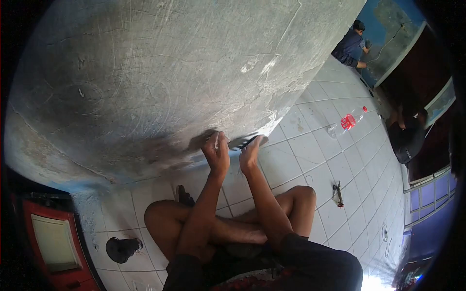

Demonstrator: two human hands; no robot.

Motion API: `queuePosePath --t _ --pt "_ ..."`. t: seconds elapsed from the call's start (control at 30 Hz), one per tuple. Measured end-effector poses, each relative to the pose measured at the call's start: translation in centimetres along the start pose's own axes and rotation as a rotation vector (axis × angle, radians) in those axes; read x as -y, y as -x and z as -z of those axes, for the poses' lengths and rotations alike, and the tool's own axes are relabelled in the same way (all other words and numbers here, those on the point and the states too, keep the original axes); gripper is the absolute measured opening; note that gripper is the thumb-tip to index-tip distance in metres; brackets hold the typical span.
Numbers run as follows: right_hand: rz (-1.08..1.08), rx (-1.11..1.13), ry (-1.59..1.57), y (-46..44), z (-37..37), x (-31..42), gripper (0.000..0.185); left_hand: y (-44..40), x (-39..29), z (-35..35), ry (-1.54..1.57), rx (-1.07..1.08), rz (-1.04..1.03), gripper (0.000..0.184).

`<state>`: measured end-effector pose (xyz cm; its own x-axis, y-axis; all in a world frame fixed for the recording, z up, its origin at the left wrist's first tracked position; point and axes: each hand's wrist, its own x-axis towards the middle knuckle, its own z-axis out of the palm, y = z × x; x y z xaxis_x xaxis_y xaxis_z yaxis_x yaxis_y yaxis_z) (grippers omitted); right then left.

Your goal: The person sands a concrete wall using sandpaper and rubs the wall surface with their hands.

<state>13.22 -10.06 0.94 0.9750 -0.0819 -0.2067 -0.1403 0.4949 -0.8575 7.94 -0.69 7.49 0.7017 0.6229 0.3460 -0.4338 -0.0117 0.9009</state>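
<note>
I sit cross-legged facing a grey, scuffed wall (160, 72) with patches of worn plaster. Low on it, my left hand (216, 155) is closed with its fingertips against the surface; a small pale thing shows at the fingers, too small to name. Just to its right, my right hand (249, 155) is closed around a dark flat tool with a striped or slotted edge (241, 142), held close to the wall near its corner. The fingers hide part of this tool, so its kind is unclear. Both hands are apart from each other.
White floor tiles (310, 145) surround me. A plastic bottle with a red label (348, 121) lies to the right, nearer a small metal tool (338, 194). At left stand a black cylindrical container (120, 250) and a red-framed panel (73, 242). Two people (349, 47) are farther off.
</note>
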Motion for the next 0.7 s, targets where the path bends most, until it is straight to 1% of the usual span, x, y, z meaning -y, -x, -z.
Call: queuePosePath --t 0.03,0.07,0.13,0.17,0.23,0.27,0.3,0.33,0.37,0.4,0.43,0.5,0.53,0.57,0.63,0.67,0.7 --pt "-0.071 0.056 -0.046 0.0 0.1 0.4 0.092 0.0 0.2 0.2 0.016 -0.001 -0.047 0.038" --pt "-0.144 0.112 -0.091 0.0 0.2 0.7 0.092 0.1 0.5 0.4 0.012 -0.006 -0.050 0.038" --pt "-0.171 0.243 -0.146 3.1 -2.1 3.2 0.093 0.2 0.4 0.4 0.036 -0.019 0.001 0.036" --pt "-0.182 0.238 -0.142 3.4 -2.1 2.4 0.093 0.5 0.2 0.4 0.030 -0.024 0.011 0.036" --pt "-0.116 0.063 -0.082 2.5 -1.6 0.3 0.091 0.1 -0.5 0.2 0.020 -0.040 0.022 0.035" --pt "-0.036 0.119 -0.075 -0.2 0.5 -2.8 0.090 0.0 -0.1 0.5 0.012 -0.021 -0.001 0.034" --pt "-0.035 0.129 -0.077 -0.2 0.4 -2.1 0.090 0.0 0.2 0.5 0.011 -0.026 -0.010 0.034" --pt "-0.088 0.188 -0.129 0.5 0.1 -0.8 0.088 0.2 0.5 0.4 0.033 -0.035 0.003 0.034" --pt "-0.143 0.250 -0.180 1.5 -0.9 0.7 0.086 0.2 0.8 0.5 0.054 -0.049 0.015 0.034" --pt "-0.164 0.260 -0.256 3.4 -2.7 3.1 0.081 0.2 1.2 1.0 0.066 -0.018 0.061 0.034" --pt "-0.182 0.258 -0.245 3.4 -2.7 2.9 0.081 0.3 0.9 0.9 0.060 -0.033 0.074 0.034" --pt "-0.150 0.278 -0.192 3.5 -2.6 2.4 0.080 0.1 0.2 0.3 0.095 -0.035 -0.020 0.035" --pt "0.001 0.180 -0.099 2.0 -2.1 -0.2 0.079 0.1 0.8 0.4 0.027 -0.024 -0.019 0.035" --pt "0.004 0.186 -0.101 0.8 -1.8 -1.1 0.079 0.0 0.9 0.4 0.028 -0.025 -0.026 0.035" --pt "-0.065 0.162 -0.112 -0.6 -0.8 -1.3 0.080 0.2 0.9 0.4 -0.032 -0.022 0.029 0.034" --pt "-0.189 0.404 -0.217 -0.9 0.5 -0.2 0.081 0.1 0.9 0.6 -0.013 -0.007 0.003 0.033" --pt "-0.201 0.418 -0.212 0.7 -1.1 1.6 0.081 -0.1 0.7 0.7 -0.018 -0.025 0.000 0.033"
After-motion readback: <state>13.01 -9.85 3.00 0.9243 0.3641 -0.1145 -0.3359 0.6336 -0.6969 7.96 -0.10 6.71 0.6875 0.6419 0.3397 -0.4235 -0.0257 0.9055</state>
